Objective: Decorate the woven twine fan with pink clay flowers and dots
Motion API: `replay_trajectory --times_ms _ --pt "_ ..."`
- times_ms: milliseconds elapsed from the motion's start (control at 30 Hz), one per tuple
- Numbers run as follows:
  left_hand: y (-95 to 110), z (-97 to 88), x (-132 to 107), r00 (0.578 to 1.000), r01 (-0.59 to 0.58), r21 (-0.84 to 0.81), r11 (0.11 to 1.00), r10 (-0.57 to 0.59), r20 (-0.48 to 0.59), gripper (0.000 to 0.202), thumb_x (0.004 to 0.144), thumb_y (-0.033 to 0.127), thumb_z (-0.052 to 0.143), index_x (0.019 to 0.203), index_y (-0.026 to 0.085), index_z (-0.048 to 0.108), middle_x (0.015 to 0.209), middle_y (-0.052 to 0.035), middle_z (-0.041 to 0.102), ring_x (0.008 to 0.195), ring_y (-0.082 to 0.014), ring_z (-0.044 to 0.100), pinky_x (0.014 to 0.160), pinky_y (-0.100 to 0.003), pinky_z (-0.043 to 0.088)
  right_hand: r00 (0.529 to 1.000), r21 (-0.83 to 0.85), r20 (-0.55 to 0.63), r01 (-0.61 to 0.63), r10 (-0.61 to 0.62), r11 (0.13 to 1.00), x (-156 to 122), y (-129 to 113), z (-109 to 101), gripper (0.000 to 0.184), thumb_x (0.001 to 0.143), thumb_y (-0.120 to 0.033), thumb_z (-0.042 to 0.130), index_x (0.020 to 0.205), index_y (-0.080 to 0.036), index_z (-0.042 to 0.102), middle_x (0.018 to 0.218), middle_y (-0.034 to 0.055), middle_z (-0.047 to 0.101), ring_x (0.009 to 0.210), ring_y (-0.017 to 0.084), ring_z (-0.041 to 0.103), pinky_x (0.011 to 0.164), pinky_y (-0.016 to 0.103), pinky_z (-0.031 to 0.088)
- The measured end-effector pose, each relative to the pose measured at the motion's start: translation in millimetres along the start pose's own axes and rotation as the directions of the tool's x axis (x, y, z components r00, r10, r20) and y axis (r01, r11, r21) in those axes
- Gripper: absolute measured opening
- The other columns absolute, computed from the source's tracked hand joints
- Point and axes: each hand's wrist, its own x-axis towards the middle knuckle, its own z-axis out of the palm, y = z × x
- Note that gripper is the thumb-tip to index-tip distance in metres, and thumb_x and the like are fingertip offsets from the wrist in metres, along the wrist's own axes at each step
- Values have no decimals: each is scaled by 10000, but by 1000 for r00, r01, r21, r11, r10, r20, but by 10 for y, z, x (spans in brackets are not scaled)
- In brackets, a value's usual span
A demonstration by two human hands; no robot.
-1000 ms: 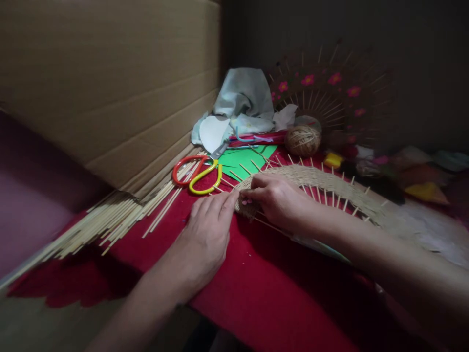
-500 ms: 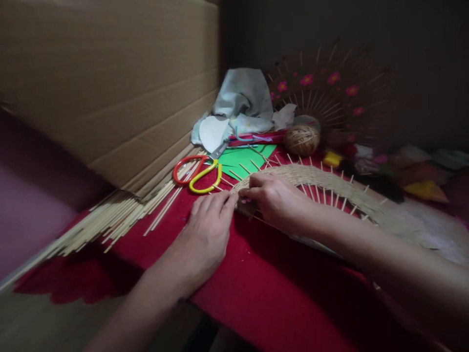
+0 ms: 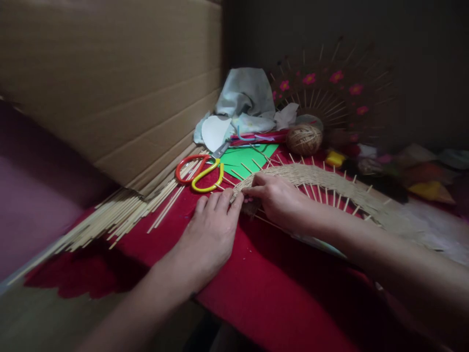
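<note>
woven band [image 3: 300, 173] arcs across the centre right of the frame, densely filled over its visible span, with the sticks [image 3: 246, 167] bare along both edges and, i judge, its left end unfinished. the left hand [image 3: 214, 227] grips that end, fingers bent, and the right hand [image 3: 276, 195] pinches the edge, any strand there impossible to see. compared with a second ago, the left hand sits slightly closer to the right hand, covering more weave.
</note>
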Motion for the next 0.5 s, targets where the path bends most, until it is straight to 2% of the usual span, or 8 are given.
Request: replay_trajectory --times_ms 300,500 --pt "-11 -32 42 1000 -8 31 999 8 -7 510 814 43 331 1311 94 431 1203 -186 492 1045 -313 455 811 -456 412 998 168 -31 -55 61 984 27 68 28 320 789 -53 391 815 -165 689 862 90 598 772 160 526 684 287 385" --pt "-22 4 19 999 0 23 1000 0 -35 490 841 77 346 1323 125 421 1182 -169 490 994 -294 451 801 -442 403 999 140 -21 -37 40 989 18 72 46 323 788 -67 404 829 -179 705 878 92 598 773 165 522 699 299 396"
